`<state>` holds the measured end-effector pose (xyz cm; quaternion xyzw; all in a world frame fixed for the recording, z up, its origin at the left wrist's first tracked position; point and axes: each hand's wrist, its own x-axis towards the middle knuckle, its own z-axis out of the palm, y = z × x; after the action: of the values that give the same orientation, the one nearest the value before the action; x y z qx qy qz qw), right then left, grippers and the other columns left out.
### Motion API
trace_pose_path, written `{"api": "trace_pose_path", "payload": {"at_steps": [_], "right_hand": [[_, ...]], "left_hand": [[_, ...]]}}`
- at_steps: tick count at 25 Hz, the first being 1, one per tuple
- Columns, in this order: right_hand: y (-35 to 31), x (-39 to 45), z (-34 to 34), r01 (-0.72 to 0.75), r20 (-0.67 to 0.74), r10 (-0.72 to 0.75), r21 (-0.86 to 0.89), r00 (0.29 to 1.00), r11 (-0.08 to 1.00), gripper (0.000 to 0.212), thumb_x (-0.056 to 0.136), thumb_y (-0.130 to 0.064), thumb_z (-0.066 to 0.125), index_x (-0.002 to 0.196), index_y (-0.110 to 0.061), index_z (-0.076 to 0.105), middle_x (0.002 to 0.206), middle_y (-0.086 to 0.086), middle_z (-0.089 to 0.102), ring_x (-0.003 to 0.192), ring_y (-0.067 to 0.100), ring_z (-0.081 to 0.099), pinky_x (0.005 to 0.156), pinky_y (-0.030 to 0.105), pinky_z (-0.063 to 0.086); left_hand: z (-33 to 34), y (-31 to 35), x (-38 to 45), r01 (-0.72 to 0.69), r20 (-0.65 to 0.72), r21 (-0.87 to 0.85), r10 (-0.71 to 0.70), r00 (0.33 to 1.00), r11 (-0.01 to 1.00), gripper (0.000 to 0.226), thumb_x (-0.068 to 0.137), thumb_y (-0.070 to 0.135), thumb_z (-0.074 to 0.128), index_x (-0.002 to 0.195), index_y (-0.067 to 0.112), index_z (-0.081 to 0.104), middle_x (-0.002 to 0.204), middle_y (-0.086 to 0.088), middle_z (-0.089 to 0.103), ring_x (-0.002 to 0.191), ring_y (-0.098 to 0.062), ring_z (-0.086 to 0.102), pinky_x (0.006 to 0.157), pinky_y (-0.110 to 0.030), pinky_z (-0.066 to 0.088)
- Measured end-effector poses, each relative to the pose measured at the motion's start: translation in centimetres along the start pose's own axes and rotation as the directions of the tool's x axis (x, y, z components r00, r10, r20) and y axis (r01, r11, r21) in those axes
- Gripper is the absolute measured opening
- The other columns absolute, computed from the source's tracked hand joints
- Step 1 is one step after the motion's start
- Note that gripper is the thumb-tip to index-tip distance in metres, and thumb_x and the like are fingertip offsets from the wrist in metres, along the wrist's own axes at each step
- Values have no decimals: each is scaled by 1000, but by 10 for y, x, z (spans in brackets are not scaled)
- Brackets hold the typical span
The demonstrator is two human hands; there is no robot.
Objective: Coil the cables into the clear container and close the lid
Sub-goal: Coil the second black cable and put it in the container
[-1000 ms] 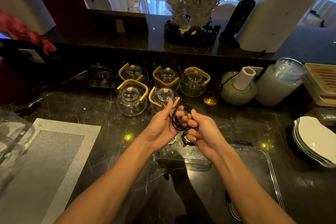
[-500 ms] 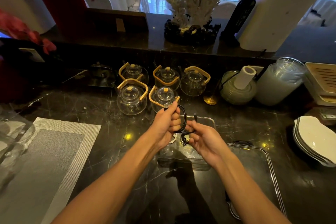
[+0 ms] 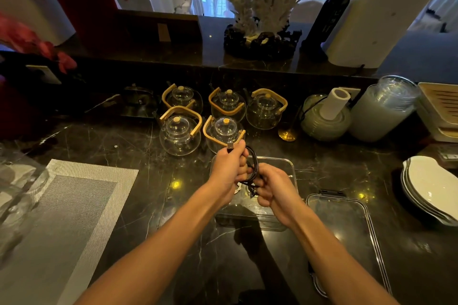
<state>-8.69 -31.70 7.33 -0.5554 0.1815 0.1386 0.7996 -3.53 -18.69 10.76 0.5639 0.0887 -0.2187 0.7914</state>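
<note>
A black cable is wound into a small loop between both hands. My left hand grips the loop, and a metal plug end sticks up above its thumb. My right hand pinches the lower part of the same loop. Both hands hover over the open clear container on the dark marble counter. Something pale lies inside the container under my hands; I cannot tell what it is. The clear lid lies flat on the counter to the right of the container, with a black clasp at its far edge.
Several glass teapots with wooden handles stand just behind the container. A grey woven placemat lies at the left. Stacked white plates sit at the right edge, with a paper roll and a plastic cup stack behind.
Both hands have dropped closer to the container. The cable loop has tightened, and the plug end now sticks up above my left thumb.
</note>
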Motion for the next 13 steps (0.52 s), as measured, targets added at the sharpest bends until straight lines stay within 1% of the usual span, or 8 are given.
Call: {"api": "trace_pose_path", "payload": {"at_steps": [2,4,6,8,10,11,13], "right_hand": [[4,1,-2,43,25,-44,13,999,999,19,96,-27,57,90,-15,71,66,-4,42,50,9,27,39,23,28],[7,2,-4,65,68,-69,58,995,996,21,94,-28,58,88,-14,72,71,-2,46,52,10,31,42,24,32],[9,3,-4,73,135,-91,132,987,989,20,92,-27,57,89,-13,71,80,4,54,55,10,36,46,25,37],[8,3,-1,101,193,-131,159,972,982,23,92,-25,53,94,-12,72,85,7,58,57,11,41,49,28,42],[6,3,3,168,200,-184,93,962,981,28,93,-24,50,104,-8,70,86,9,61,58,12,47,50,33,48],[6,3,6,205,179,-207,30,962,978,28,93,-25,52,109,-7,66,85,8,62,57,13,49,50,35,51],[6,2,12,282,104,-270,-137,957,950,28,91,-23,61,117,-14,56,81,3,65,56,14,56,46,35,53]], "left_hand": [[-1,-1,-2,-58,-52,102,63,997,993,32,105,30,50,78,12,53,49,6,34,36,-4,30,35,-15,32],[-1,-2,-3,-73,-66,157,84,994,985,34,104,32,51,76,13,53,49,6,35,38,-5,32,38,-16,35],[-1,-4,-3,-53,-83,186,70,994,981,35,102,35,53,75,14,54,49,7,39,39,-6,35,41,-20,36],[0,-6,-2,-15,-105,188,35,994,982,33,101,37,55,80,12,60,56,2,51,45,-8,48,45,-23,43],[-2,-8,0,16,-136,222,15,991,975,34,99,38,56,89,7,66,69,-4,65,59,-13,62,51,-26,52],[-3,-8,1,25,-146,228,8,989,973,33,100,38,56,89,8,66,70,-2,68,59,-13,63,49,-24,51],[-3,-6,4,45,-165,232,-6,986,972,31,100,37,55,80,14,63,66,1,67,52,-10,59,43,-21,43]]}}
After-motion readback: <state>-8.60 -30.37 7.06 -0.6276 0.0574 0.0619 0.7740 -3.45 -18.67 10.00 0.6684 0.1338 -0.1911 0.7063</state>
